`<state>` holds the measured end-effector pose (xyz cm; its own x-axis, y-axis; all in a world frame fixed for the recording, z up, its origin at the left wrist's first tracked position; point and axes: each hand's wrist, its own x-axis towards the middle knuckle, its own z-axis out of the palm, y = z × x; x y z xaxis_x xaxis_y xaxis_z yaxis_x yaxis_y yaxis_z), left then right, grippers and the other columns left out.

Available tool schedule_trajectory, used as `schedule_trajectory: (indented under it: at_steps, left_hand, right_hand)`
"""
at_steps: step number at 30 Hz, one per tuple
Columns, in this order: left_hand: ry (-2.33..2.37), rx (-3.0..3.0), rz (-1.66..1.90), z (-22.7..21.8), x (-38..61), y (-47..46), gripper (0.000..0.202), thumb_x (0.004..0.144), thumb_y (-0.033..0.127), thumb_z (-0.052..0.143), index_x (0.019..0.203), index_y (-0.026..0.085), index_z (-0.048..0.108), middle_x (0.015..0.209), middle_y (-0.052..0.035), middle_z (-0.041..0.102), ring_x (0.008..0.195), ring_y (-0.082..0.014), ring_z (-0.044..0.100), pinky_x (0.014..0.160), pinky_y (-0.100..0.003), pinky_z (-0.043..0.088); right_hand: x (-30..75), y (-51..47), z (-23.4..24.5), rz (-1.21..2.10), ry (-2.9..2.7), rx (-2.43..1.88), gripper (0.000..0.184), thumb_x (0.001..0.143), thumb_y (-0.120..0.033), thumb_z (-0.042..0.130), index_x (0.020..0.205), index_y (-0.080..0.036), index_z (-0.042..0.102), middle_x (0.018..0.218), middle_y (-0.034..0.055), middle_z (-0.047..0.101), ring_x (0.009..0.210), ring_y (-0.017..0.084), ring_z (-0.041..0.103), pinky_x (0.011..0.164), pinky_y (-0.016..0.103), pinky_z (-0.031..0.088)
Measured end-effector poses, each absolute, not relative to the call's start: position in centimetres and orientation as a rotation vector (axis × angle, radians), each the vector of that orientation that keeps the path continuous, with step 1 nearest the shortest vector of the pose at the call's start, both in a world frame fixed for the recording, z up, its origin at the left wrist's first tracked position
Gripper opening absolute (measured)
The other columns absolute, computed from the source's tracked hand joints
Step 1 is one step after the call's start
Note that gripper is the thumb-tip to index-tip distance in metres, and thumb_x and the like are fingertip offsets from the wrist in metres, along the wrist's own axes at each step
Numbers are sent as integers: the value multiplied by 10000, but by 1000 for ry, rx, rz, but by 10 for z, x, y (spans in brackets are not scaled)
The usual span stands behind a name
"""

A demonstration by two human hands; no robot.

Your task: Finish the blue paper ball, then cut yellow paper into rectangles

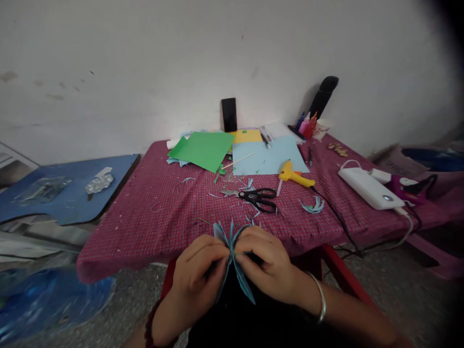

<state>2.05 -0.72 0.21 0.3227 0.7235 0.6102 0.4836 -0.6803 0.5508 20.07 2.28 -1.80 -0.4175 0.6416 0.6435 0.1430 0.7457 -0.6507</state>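
Blue, fanned-out paper layers [232, 238] are pinched midway by the fingers of the left hand [201, 263] and right hand [266, 258], I'd guess to stay gathered.

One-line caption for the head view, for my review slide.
Left hand and right hand pinch fanned blue paper before a checked tablecloth bearing scissors and a yellow glue gun.
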Motion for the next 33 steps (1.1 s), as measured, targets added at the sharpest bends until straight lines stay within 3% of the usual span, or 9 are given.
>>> schedule_trajectory:
  at_steps: [4, 7, 10, 13, 16, 17, 19, 22, 33]
  left_hand:
    - [1122, 2232, 1238, -1, 16, -2, 136, 833, 46, 571, 841, 174, 616, 764, -10, 636, 714, -106, 622, 643, -207, 496]
    - [1183, 2129, 1262, 0, 14, -1, 136, 846, 61, 564, 821, 185, 614, 724, 15, 613, 662, -88, 598, 606, -196, 469]
    - [1235, 2079, 1297, 2, 12, -2, 134, 852, 75, 562, 819, 194, 614, 718, 26, 604, 650, -84, 587, 597, -197, 461]
    - [1313, 2077, 1316, 3, 11, -2, 124, 841, 83, 585, 809, 200, 609, 713, 37, 602, 640, -79, 580, 587, -192, 451]
    - [1408, 2097, 1318, 1, 9, -1, 122, 828, 81, 603, 802, 200, 606, 714, 43, 602, 638, -73, 577, 585, -186, 443]
    - [1430, 2106, 1317, 1, 9, -1, 123, 825, 79, 606, 802, 199, 606, 715, 43, 602, 639, -71, 576, 587, -183, 443]
    - [1452, 2120, 1322, 0, 9, -1, 128, 822, 71, 606, 802, 198, 604, 715, 44, 602, 642, -68, 577, 589, -177, 446]
    - [1441, 2185, 1332, -2, 10, -1, 139, 820, 53, 597, 816, 192, 605, 725, 38, 611, 660, -68, 589, 612, -174, 460]
    - [1230, 2452, 1415, -5, 21, -8, 191, 786, -23, 608, 883, 140, 616, 772, -21, 634, 723, -92, 611, 680, -190, 515]
  right_hand:
    - [202, 34, -24, 751, -1949, -545, 91, 889, -141, 524, 921, -201, 586, 821, 23, 629, 778, 147, 584, 707, 297, 468]
    - [204, 40, -28, 780, -1890, -462, 195, 907, -120, 468, 1060, -217, 542, 936, 45, 639, 877, 158, 603, 780, 324, 492]
    - [209, 42, -26, 790, -1926, -434, 210, 931, -108, 387, 1016, -217, 546, 1008, 65, 610, 935, 159, 588, 806, 336, 495]
    - [215, 41, -18, 859, -2005, -477, 199, 955, -280, 438, 1077, -195, 569, 1111, 99, 574, 1020, 185, 565, 870, 369, 485]
    - [218, 37, -11, 864, -2076, -536, 488, 826, -496, 632, 1191, -182, 550, 1245, 128, 526, 1131, 238, 526, 958, 416, 452]
    - [218, 36, -10, 833, -2104, -581, 508, 787, -473, 687, 1186, -186, 557, 1272, 125, 515, 1154, 244, 514, 979, 418, 439]
    - [216, 35, -10, 773, -2145, -669, 382, 786, -312, 711, 1128, -194, 587, 1273, 104, 523, 1173, 229, 504, 1005, 405, 419]
    - [211, 34, -13, 736, -2123, -709, 224, 834, -109, 585, 1041, -192, 612, 1192, 77, 567, 1130, 185, 528, 984, 369, 429]
    - [201, 28, -14, 423, -2012, -590, 59, 876, -122, 586, 871, -166, 625, 969, 53, 657, 907, 169, 589, 822, 363, 455]
